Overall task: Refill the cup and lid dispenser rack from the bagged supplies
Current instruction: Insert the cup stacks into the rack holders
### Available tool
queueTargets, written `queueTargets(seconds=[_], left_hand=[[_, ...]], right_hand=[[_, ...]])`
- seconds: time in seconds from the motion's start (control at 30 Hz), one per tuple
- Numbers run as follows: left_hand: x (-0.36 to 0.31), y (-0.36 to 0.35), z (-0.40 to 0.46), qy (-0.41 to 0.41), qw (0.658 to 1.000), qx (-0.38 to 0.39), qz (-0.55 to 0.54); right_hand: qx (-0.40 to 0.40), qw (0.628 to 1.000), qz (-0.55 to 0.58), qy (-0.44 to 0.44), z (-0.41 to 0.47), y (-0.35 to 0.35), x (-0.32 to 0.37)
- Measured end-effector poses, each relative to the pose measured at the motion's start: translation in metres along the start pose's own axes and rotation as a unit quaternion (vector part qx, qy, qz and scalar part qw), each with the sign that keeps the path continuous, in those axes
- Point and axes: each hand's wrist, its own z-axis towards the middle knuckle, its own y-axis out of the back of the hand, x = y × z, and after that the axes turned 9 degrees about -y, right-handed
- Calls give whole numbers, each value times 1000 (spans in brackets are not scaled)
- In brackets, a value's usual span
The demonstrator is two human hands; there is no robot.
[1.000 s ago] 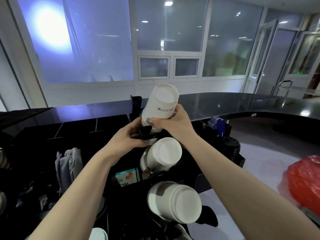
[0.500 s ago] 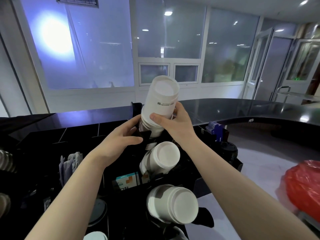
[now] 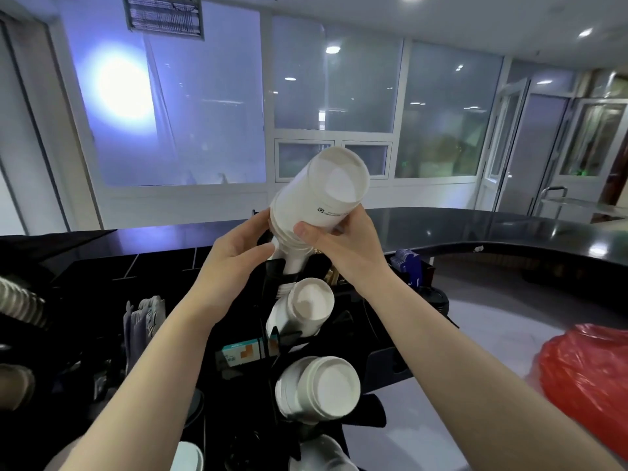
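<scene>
Cup stack point(image 3: 316, 205) tilted, base up-right

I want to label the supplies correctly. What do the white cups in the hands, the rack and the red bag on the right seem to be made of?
White cups: probably paper, matte, with a rolled base rim and small print on the side.
Rack: seemingly black plastic or coated metal; too dark to tell.
Red bag: thin plastic film, glossy, crinkled and slightly translucent.
</scene>
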Motion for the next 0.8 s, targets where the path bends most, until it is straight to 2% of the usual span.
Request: queueTargets(seconds=[0.13,0.33,0.57,0.8], left_hand=[[-18,-15,-19,-19,1000,-12,0],[-45,-39,-62,16,998,-53,14],[-72,-64,-132,57,996,-43,46],[-80,-90,-185,107,992,-69,14]], right_hand=[[14,1000,3,17,-21,5,8],[19,999,22,29,-70,13,11],[93,992,86,16,-141,25,11],[65,991,107,39,-196,39,-4]])
